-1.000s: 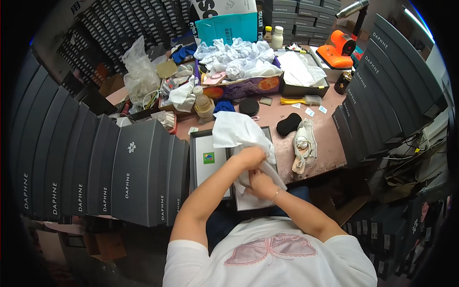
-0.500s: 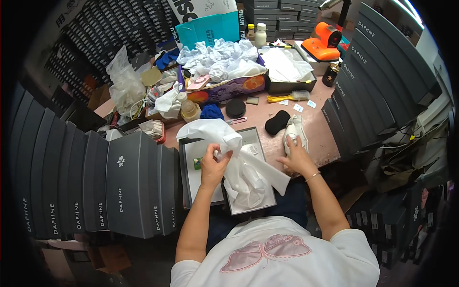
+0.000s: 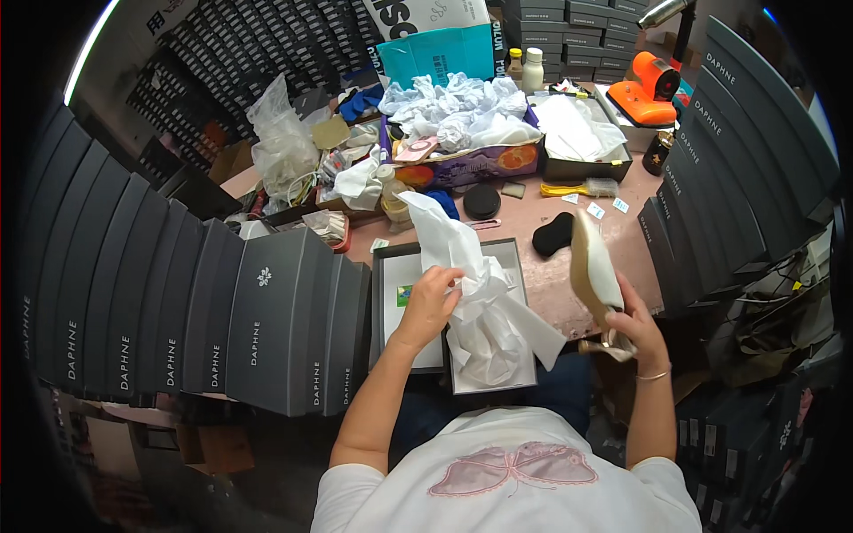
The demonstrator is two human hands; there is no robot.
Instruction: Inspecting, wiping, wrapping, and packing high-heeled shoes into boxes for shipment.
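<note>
An open grey shoe box (image 3: 388, 266) lies on the pinkish table (image 3: 569, 284) in front of me. White tissue paper (image 3: 480, 311) spills out of it. My left hand (image 3: 431, 298) grips the tissue and holds it up over the box. My right hand (image 3: 633, 320) holds a pale high-heeled shoe (image 3: 593, 271) by its heel end, sole toward me, lifted just right of the box.
Rows of dark grey shoe boxes (image 3: 258, 320) stand at my left and more of them (image 3: 737, 169) at my right. Behind the box are a black shoe insert (image 3: 554, 235), a round black lid (image 3: 482, 201), a purple box of crumpled tissue (image 3: 458, 124) and an orange device (image 3: 647, 89).
My right hand left the tissue, reached right and picked the shoe up off the table. My left hand kept hold of the tissue over the box.
</note>
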